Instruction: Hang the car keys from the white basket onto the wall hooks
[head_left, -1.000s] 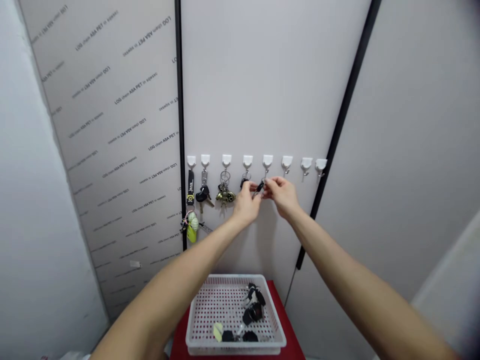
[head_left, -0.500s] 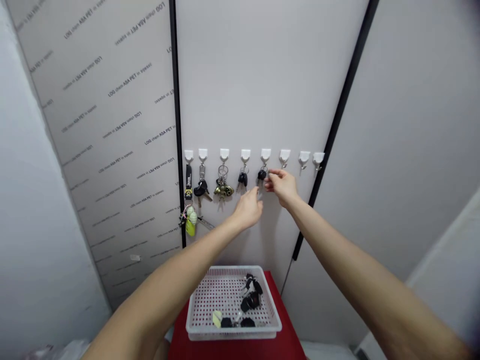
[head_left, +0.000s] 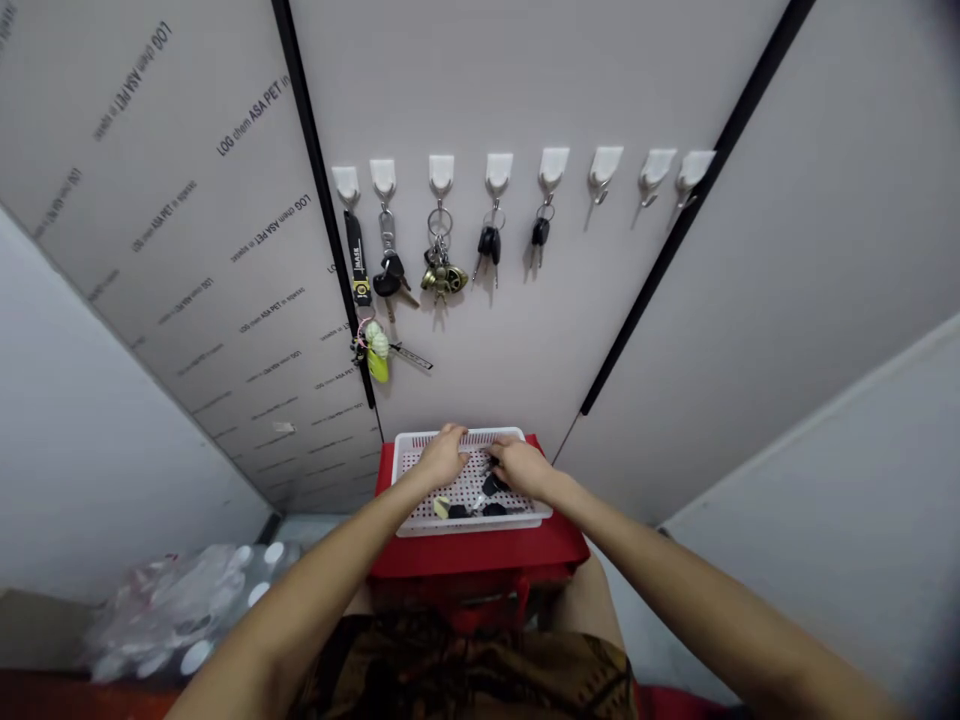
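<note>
A white perforated basket [head_left: 469, 529] holds several black-headed keys [head_left: 493, 509] and a pale yellow tag [head_left: 441, 507]. My right hand [head_left: 523, 467] reaches into its right side, fingers curled down around a black bunch of keys [head_left: 493, 484] and partly hiding it. Over the basket's back left part is my left hand [head_left: 445, 457], empty, thumb and fingers apart. On the wall above, a small black key set [head_left: 540, 232] hangs from the fifth hook [head_left: 554, 165], beside another black key set [head_left: 489, 243].
Further left hang a brass-coloured charm bunch [head_left: 444, 278], black keys [head_left: 391, 275] and a black strap [head_left: 358, 260] with green charms. Three bare hooks are at right, including a white hook [head_left: 606, 165]. A red stool [head_left: 480, 555] supports the basket. Plastic-wrapped bottles [head_left: 187, 610] stand lower left.
Both hands have left the key set on the fifth hook, which now hangs free, and come down to the basket. The view has tilted downward.
</note>
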